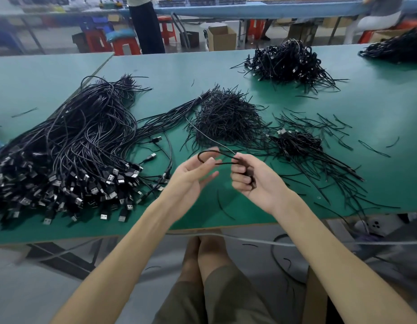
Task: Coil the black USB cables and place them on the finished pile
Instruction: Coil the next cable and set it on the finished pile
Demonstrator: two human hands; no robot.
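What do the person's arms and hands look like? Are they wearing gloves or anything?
No gloves. Both the left hand and the right hand are bare, and so are the forearms as far as the picture shows, with no sleeves in view. I see no rings, watch or bracelets. Lower down, the person wears olive-brown shorts.

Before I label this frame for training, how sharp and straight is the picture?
Head view: the hands, left hand and right hand, look slightly motion-blurred; the green table edge bows from wide-angle distortion; the background and corners are soft; the lighting is even, without harsh glare.
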